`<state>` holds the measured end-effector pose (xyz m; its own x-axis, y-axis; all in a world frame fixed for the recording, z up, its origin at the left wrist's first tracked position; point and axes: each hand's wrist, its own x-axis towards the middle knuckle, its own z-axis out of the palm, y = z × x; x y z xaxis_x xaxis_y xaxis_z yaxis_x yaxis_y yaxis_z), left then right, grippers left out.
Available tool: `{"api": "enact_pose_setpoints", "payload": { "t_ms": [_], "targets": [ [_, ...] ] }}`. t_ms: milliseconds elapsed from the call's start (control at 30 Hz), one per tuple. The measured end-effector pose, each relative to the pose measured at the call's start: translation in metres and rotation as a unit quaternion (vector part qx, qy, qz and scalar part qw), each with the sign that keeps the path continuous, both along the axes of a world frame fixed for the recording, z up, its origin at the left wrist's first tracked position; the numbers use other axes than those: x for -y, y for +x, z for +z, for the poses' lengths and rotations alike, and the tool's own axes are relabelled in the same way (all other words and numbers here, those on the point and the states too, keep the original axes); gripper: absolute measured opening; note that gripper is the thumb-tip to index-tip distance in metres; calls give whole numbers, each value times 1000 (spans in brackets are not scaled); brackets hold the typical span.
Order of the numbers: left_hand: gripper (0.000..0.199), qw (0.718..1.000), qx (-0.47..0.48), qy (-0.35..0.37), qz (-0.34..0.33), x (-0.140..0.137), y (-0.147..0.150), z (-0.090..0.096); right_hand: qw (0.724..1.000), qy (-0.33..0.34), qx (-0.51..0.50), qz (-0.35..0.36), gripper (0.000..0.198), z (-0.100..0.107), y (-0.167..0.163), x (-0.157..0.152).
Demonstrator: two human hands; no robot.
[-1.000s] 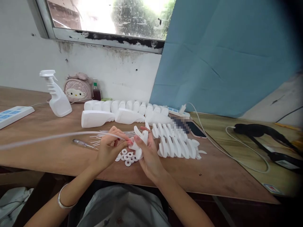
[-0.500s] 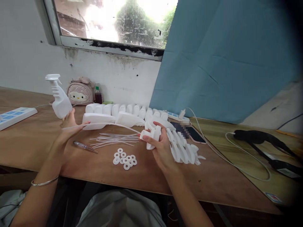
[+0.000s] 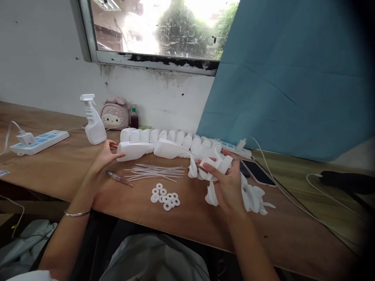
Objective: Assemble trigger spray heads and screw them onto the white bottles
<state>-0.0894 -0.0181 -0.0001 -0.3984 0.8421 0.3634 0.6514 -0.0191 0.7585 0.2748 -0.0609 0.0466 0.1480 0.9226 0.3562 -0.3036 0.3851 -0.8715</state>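
Observation:
My right hand [image 3: 230, 181] is closed around a white trigger spray head [image 3: 215, 167]. A thin white tube [image 3: 164, 142] runs leftward from it, bowed above the lying bottles. One white spray part [image 3: 212, 194] shows just below that hand, and others are blurred beside the fingers. My left hand [image 3: 106, 157] is open, thumb stretched out, beside the end of a white bottle [image 3: 134, 151] lying on its side. I cannot tell whether the thumb touches it. Several loose white tubes [image 3: 158, 171] and a pile of white washers [image 3: 165, 198] lie between my hands.
A white spray bottle [image 3: 94, 121] stands behind my left hand, near a pink bag [image 3: 116, 113] and a small dark bottle [image 3: 134, 118]. A screwdriver [image 3: 118, 178], a phone [image 3: 258, 172], a row of white bottles [image 3: 170, 136], power strips [image 3: 43, 141] and spray heads [image 3: 256, 199] are around.
The view has turned left. My left hand has come off the tube, whose left end is now free. My right hand keeps its hold on the spray head, with white parts shifting around it.

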Motion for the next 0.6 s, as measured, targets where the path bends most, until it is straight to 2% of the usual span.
{"api": "enact_pose_setpoints", "payload": {
  "t_ms": [67,167,267,367,467,600],
  "targets": [
    [58,999,22,27,-9,3,0,4,1000,12,4,-21,67,0,1,-1],
    [55,990,63,119,51,10,-2,12,998,33,3,-57,67,2,2,-1],
    [52,966,97,206,126,17,-8,23,996,46,-7,-77,67,5,2,1],
    [35,937,154,273,155,22,-15,31,995,46,-10,-82,67,7,6,0],
    [23,911,237,309,139,23,-21,36,995,43,-14,-89,67,9,11,-1],
    [22,898,302,315,59,22,-25,36,995,36,-30,-88,65,13,14,0]
  ]
}}
